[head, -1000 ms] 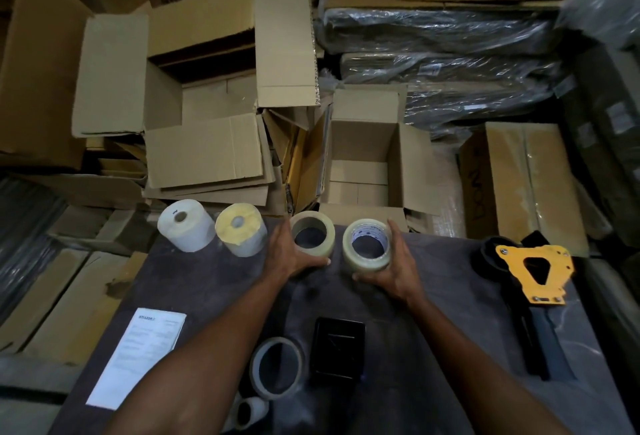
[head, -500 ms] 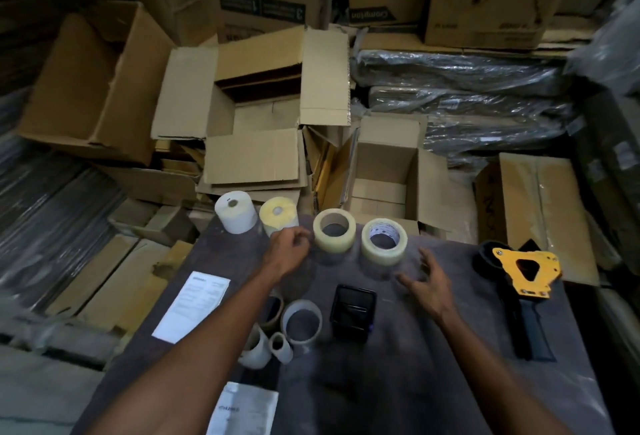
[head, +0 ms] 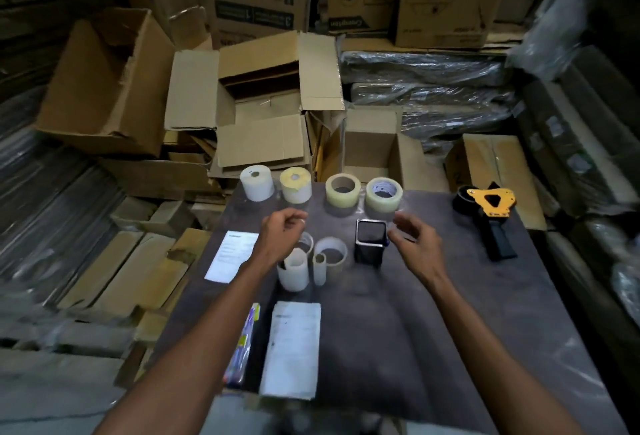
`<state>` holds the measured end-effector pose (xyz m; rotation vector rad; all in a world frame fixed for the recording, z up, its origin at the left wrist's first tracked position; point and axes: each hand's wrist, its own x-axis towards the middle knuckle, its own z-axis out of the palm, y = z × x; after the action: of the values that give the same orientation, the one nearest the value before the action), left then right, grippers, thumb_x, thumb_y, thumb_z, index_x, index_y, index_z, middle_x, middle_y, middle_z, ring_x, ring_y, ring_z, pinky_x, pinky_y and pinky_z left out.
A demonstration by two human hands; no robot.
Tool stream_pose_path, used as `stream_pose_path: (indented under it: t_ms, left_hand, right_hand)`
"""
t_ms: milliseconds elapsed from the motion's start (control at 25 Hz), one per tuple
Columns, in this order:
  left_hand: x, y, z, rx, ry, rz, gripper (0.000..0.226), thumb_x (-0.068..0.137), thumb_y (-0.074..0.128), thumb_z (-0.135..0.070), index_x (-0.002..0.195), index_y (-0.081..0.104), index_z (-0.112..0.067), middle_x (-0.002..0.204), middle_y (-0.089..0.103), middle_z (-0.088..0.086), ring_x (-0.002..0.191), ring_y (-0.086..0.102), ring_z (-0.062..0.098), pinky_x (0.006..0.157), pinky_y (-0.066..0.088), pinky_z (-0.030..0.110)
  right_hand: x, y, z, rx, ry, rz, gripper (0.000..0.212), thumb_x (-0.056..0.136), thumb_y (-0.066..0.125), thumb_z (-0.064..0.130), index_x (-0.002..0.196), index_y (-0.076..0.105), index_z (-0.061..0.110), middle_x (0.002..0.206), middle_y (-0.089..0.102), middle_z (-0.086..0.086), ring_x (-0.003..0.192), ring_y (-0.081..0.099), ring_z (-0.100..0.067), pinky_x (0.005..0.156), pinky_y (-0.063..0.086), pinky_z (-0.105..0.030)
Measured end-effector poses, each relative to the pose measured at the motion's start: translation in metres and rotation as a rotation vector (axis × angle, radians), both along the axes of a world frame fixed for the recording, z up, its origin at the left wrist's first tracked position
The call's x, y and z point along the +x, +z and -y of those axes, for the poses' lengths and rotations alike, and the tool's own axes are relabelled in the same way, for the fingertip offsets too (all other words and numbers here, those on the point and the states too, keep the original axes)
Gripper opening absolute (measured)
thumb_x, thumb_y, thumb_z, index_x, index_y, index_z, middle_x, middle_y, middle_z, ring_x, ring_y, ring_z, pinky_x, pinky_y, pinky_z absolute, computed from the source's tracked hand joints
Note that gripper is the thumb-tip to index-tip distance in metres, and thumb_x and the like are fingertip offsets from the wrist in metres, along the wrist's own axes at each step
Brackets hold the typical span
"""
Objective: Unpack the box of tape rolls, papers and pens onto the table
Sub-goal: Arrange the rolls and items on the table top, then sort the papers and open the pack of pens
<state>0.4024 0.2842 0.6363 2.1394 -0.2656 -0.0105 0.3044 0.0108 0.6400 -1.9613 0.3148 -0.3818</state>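
Note:
Along the far edge of the dark table [head: 433, 330] stand a white roll [head: 257, 182], a yellowish roll [head: 295, 184] and two clear tape rolls [head: 343, 190] [head: 383, 193]. Nearer lie empty cores [head: 294, 270] [head: 330, 252], partly behind my left hand, and a black square pen holder [head: 370, 241]. Two papers [head: 232, 255] [head: 292, 348] and a pack of pens [head: 242, 344] lie at the left and front. My left hand [head: 282, 235] hovers above the cores, fingers loosely curled, holding nothing. My right hand [head: 417, 242] floats beside the pen holder, fingers relaxed.
A yellow and black tape dispenser [head: 490, 214] lies at the table's right. A small open cardboard box [head: 372, 149] stands just past the far edge, with bigger open boxes [head: 263, 105] and wrapped bundles [head: 426, 88] behind. Flat cartons are piled left of the table.
Both hands let go of the two clear tape rolls and drew back toward me, empty. The camera tilted, so more of the near table with a paper and pens shows.

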Motion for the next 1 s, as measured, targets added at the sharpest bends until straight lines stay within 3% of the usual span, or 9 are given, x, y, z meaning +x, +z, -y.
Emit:
stream_pose_path:
  t_ms: [160, 240, 360, 480, 640, 760, 1000]
  left_hand:
    - [-0.067, -0.016, -0.043, -0.071, -0.006, -0.028, 0.021, 0.085, 0.062, -0.014, 0.092, 0.074, -0.029, 0.085, 0.074, -0.008, 0.079, 0.069, 0.006, 0.074, 0.054, 0.019]
    - [-0.096, -0.029, -0.065, -0.055, -0.001, -0.059, 0.019, 0.083, 0.062, -0.016, 0.091, 0.074, -0.027, 0.081, 0.074, -0.008, 0.073, 0.067, 0.004, 0.07, 0.054, 0.02]
    - [-0.133, -0.052, -0.091, -0.077, -0.02, -0.149, 0.018, 0.079, 0.062, -0.024, 0.093, 0.074, -0.025, 0.086, 0.074, -0.007, 0.08, 0.068, 0.009, 0.076, 0.056, 0.026]
    - [-0.162, -0.08, -0.107, -0.091, -0.001, -0.239, 0.019, 0.08, 0.06, -0.021, 0.092, 0.073, -0.023, 0.088, 0.074, -0.002, 0.083, 0.068, 0.014, 0.079, 0.056, 0.031]
    - [-0.189, -0.105, -0.115, -0.045, 0.008, -0.332, 0.026, 0.084, 0.064, -0.008, 0.108, 0.069, -0.015, 0.103, 0.071, 0.002, 0.089, 0.066, 0.015, 0.081, 0.055, 0.026]
    - [-0.197, -0.108, -0.115, 0.01, -0.016, -0.332, 0.038, 0.081, 0.066, -0.002, 0.118, 0.066, -0.011, 0.109, 0.067, -0.002, 0.095, 0.064, 0.016, 0.083, 0.054, 0.028]
    - [-0.191, -0.125, -0.105, 0.159, -0.106, -0.419, 0.069, 0.079, 0.071, -0.016, 0.143, 0.047, -0.015, 0.14, 0.056, 0.004, 0.122, 0.057, 0.02, 0.102, 0.051, 0.037]
  right_hand:
    - [-0.053, -0.01, -0.069, 0.026, 0.002, 0.014, 0.034, 0.086, 0.072, 0.007, 0.119, 0.066, 0.015, 0.105, 0.068, 0.008, 0.092, 0.063, 0.014, 0.079, 0.051, -0.005]
    - [-0.077, -0.022, -0.1, 0.059, -0.004, -0.013, 0.034, 0.085, 0.072, 0.005, 0.117, 0.066, 0.015, 0.106, 0.068, 0.006, 0.093, 0.063, 0.007, 0.086, 0.053, -0.011]
    - [-0.106, -0.046, -0.139, 0.093, 0.018, -0.124, 0.04, 0.085, 0.071, 0.005, 0.124, 0.064, 0.006, 0.114, 0.068, -0.002, 0.105, 0.064, -0.012, 0.096, 0.052, -0.025]
    - [-0.127, -0.071, -0.165, 0.083, 0.031, -0.246, 0.039, 0.085, 0.072, 0.007, 0.123, 0.064, 0.006, 0.115, 0.065, -0.001, 0.106, 0.062, -0.017, 0.094, 0.05, -0.028]
    - [-0.142, -0.104, -0.187, 0.022, 0.045, -0.427, 0.027, 0.085, 0.072, 0.011, 0.112, 0.068, 0.012, 0.108, 0.072, -0.004, 0.095, 0.067, -0.019, 0.079, 0.053, -0.026]
    - [-0.146, -0.117, -0.2, 0.023, 0.064, -0.507, 0.039, 0.086, 0.071, 0.01, 0.124, 0.062, 0.014, 0.12, 0.069, -0.005, 0.105, 0.066, -0.018, 0.088, 0.055, -0.03]
    - [-0.137, -0.128, -0.218, -0.021, 0.033, -0.519, 0.053, 0.084, 0.075, 0.017, 0.132, 0.052, 0.016, 0.135, 0.061, -0.006, 0.12, 0.061, -0.022, 0.096, 0.052, -0.032]
